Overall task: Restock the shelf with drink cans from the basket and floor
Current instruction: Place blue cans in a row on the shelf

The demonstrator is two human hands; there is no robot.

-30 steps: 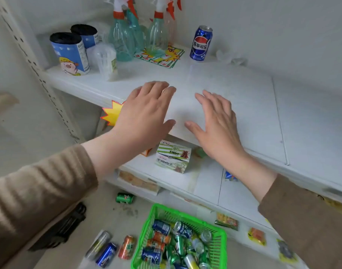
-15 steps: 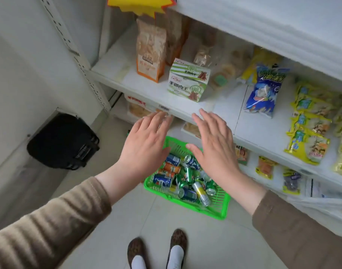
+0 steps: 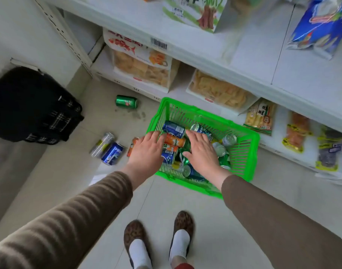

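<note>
A bright green slotted plastic basket (image 3: 242,150) sits on the pale tiled floor (image 3: 166,202), heaped with smooth metal drink cans (image 3: 174,130). Both hands hover over the heap, fingers spread and empty: the left hand (image 3: 146,150) at the basket's left rim, the right hand (image 3: 202,150) mid-basket, possibly touching cans. Left of the basket lie a green can (image 3: 126,101), a silver can (image 3: 102,145) and a blue can (image 3: 112,153).

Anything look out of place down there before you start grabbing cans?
Yes. Four cans lie on their sides on the floor left of the green basket: a green can near the shelf base, then silver, blue and orange.
</note>
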